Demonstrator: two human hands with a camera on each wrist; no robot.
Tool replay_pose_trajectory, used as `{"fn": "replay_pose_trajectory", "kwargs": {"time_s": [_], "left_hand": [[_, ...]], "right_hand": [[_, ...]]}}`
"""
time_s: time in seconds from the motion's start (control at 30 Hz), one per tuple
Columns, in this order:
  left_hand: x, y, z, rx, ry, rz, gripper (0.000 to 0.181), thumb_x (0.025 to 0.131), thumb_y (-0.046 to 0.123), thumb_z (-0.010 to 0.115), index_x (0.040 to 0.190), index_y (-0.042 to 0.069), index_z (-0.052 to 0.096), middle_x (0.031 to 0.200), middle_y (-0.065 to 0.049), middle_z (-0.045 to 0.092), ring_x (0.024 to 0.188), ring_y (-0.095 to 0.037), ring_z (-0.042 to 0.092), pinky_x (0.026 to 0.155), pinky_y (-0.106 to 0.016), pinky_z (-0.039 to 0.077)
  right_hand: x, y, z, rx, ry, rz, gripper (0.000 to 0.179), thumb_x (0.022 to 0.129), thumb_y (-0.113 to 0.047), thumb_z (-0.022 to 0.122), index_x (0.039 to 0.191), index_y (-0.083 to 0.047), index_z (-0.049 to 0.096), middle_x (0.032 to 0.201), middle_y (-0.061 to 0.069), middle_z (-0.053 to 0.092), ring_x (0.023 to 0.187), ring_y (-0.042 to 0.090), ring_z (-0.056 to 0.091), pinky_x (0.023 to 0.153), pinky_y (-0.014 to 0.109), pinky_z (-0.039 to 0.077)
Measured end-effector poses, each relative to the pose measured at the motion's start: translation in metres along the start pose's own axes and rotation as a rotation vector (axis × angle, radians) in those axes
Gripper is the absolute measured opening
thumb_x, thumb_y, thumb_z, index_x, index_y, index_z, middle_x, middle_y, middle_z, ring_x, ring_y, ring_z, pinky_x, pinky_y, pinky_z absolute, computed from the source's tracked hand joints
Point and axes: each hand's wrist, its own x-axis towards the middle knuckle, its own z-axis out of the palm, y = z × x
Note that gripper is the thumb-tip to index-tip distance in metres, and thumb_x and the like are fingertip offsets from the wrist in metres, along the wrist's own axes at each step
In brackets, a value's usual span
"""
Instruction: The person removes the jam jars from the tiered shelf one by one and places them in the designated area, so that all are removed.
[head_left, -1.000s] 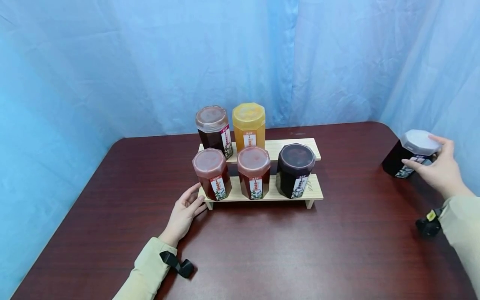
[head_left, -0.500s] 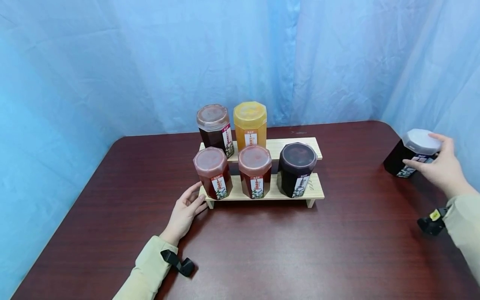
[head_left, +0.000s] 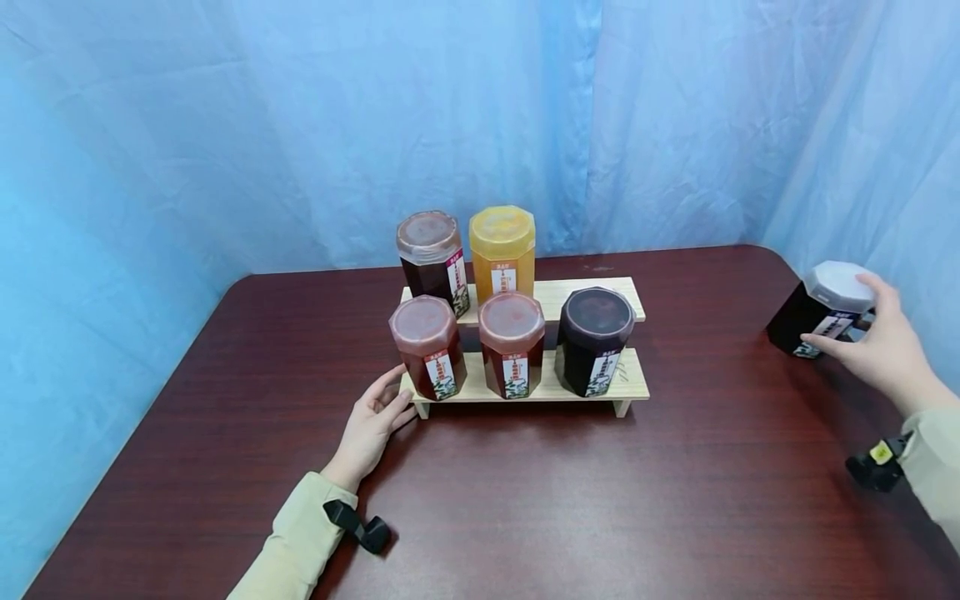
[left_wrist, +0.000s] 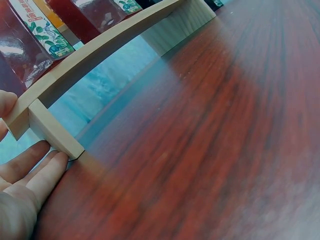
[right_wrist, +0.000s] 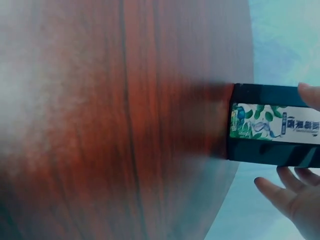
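My left hand [head_left: 367, 433] rests against the left end of a two-tier wooden stand [head_left: 630, 379]; in the left wrist view its fingers [left_wrist: 50, 175] lie by the stand's leg. On the lower tier stand two red jars [head_left: 442, 375] [head_left: 516, 375] and a dark jar [head_left: 581, 367]. The upper tier bears a dark brownish jar [head_left: 427, 271] and a yellow jar [head_left: 498, 271]. At the far right, my right hand [head_left: 888, 350] is spread loosely around a black jar with a whitish lid [head_left: 795, 321], upright on the table. Its thumb overlaps the jar in the right wrist view, fingers along the opposite side.
The dark red-brown table [head_left: 525, 508] extends around the stand, with a rounded far right corner near the black jar. Blue curtains [head_left: 337, 125] hang behind and at both sides. Black straps with small devices [head_left: 360, 525] are on both wrists.
My right thumb has slid lower on the black jar and the right wrist has drawn back slightly, showing more of the label. The left hand and the jars stay in place.
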Motion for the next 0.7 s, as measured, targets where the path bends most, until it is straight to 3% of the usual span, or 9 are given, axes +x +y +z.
{"fn": "replay_pose_trajectory", "kwargs": {"time_s": [0.2, 0.3, 0.37, 0.47, 0.53, 0.57, 0.6, 0.63, 0.7], "left_hand": [[0.0, -0.001, 0.0, 0.002, 0.007, 0.006, 0.049, 0.095, 0.005, 0.053, 0.142, 0.007, 0.038, 0.105, -0.001, 0.057, 0.098, -0.007, 0.062, 0.085, -0.028, 0.052], [0.0, 0.0, 0.0, 0.001, 0.007, 0.004, 0.049, 0.095, 0.005, 0.052, 0.142, 0.008, 0.039, 0.106, -0.002, 0.057, 0.098, -0.007, 0.062, 0.085, -0.028, 0.052], [0.0, 0.001, 0.0, 0.0, 0.006, 0.001, 0.049, 0.095, 0.004, 0.052, 0.142, 0.008, 0.039, 0.106, -0.002, 0.057, 0.098, -0.007, 0.062, 0.085, -0.028, 0.052], [0.0, 0.002, 0.0, 0.006, 0.007, -0.001, 0.049, 0.096, 0.004, 0.052, 0.142, 0.008, 0.039, 0.106, -0.002, 0.057, 0.098, -0.007, 0.062, 0.086, -0.029, 0.052], [0.0, 0.002, 0.001, 0.013, 0.008, 0.0, 0.049, 0.096, 0.005, 0.052, 0.143, 0.008, 0.038, 0.107, -0.003, 0.057, 0.098, -0.007, 0.061, 0.086, -0.029, 0.051], [0.0, 0.002, 0.001, 0.017, 0.009, 0.0, 0.049, 0.096, 0.005, 0.052, 0.143, 0.008, 0.038, 0.107, -0.003, 0.057, 0.098, -0.007, 0.061, 0.086, -0.029, 0.051], [0.0, 0.002, 0.001, 0.017, 0.008, 0.001, 0.049, 0.096, 0.005, 0.052, 0.143, 0.008, 0.038, 0.108, -0.003, 0.056, 0.098, -0.007, 0.062, 0.086, -0.029, 0.051], [-0.001, 0.002, 0.001, 0.016, 0.007, 0.003, 0.049, 0.096, 0.005, 0.052, 0.143, 0.007, 0.038, 0.108, -0.003, 0.056, 0.098, -0.007, 0.061, 0.086, -0.028, 0.051], [-0.001, 0.001, 0.001, 0.019, 0.005, 0.007, 0.05, 0.095, 0.006, 0.053, 0.143, 0.006, 0.038, 0.108, -0.003, 0.057, 0.098, -0.007, 0.061, 0.085, -0.028, 0.051]], "right_hand": [[0.022, 0.066, 0.017, -0.053, 0.047, 0.001, 0.105, 0.08, -0.044, 0.072, 0.151, -0.032, -0.005, 0.155, 0.022, 0.008, 0.118, 0.054, 0.039, 0.08, 0.057, 0.042], [0.001, 0.031, 0.007, -0.023, 0.037, 0.027, 0.098, 0.084, -0.04, 0.068, 0.153, -0.021, 0.001, 0.153, 0.029, 0.009, 0.117, 0.058, 0.038, 0.084, 0.068, 0.035], [-0.005, 0.026, 0.006, -0.027, 0.06, 0.049, 0.094, 0.085, -0.042, 0.065, 0.153, -0.023, 0.003, 0.151, 0.031, 0.015, 0.115, 0.057, 0.04, 0.083, 0.067, 0.036], [-0.016, 0.01, 0.003, -0.023, 0.118, 0.074, 0.085, 0.086, -0.041, 0.064, 0.152, -0.02, 0.015, 0.146, 0.032, 0.027, 0.113, 0.047, 0.05, 0.078, 0.056, 0.044], [-0.017, 0.013, 0.005, -0.023, 0.18, 0.074, 0.077, 0.086, -0.042, 0.064, 0.149, -0.025, 0.024, 0.141, 0.025, 0.04, 0.101, 0.018, 0.06, 0.07, 0.034, 0.05], [-0.024, -0.005, 0.001, -0.017, 0.198, 0.072, 0.073, 0.086, -0.039, 0.064, 0.147, -0.018, 0.03, 0.137, 0.026, 0.043, 0.097, 0.016, 0.06, 0.065, 0.024, 0.047], [-0.03, -0.02, -0.002, -0.016, 0.218, 0.073, 0.068, 0.087, -0.036, 0.064, 0.144, -0.013, 0.035, 0.13, 0.02, 0.049, 0.088, 0.002, 0.057, 0.06, 0.015, 0.043], [-0.036, -0.036, -0.004, -0.006, 0.217, 0.068, 0.066, 0.087, -0.032, 0.064, 0.142, -0.006, 0.037, 0.127, 0.021, 0.05, 0.088, 0.011, 0.06, 0.06, 0.019, 0.044], [-0.043, -0.053, -0.005, -0.013, 0.22, 0.056, 0.063, 0.088, -0.032, 0.062, 0.139, -0.004, 0.039, 0.122, 0.02, 0.051, 0.076, -0.01, 0.045, 0.054, 0.008, 0.032]]}}
